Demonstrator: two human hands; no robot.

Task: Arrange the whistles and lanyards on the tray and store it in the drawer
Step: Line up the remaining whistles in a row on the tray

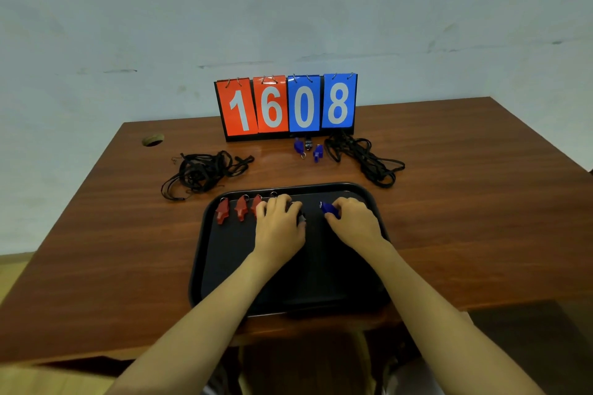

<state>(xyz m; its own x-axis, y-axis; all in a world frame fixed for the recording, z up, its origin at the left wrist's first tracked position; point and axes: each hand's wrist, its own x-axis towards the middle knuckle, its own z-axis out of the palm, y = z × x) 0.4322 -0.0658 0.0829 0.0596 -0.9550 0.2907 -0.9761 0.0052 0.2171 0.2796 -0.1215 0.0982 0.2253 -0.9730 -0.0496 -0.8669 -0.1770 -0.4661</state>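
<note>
Right grip pinching blue whistle at tray far edge, to extend the red whistles row; left grip curled, apparently on a dark whistle; lanyards on bench.

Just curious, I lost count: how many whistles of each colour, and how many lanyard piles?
Red whistles: 3
Blue whistles: 3
Black lanyard piles: 2
Total: 8
Not counted: dark things under the left hand and between the far blue whistles, too unclear.
</note>
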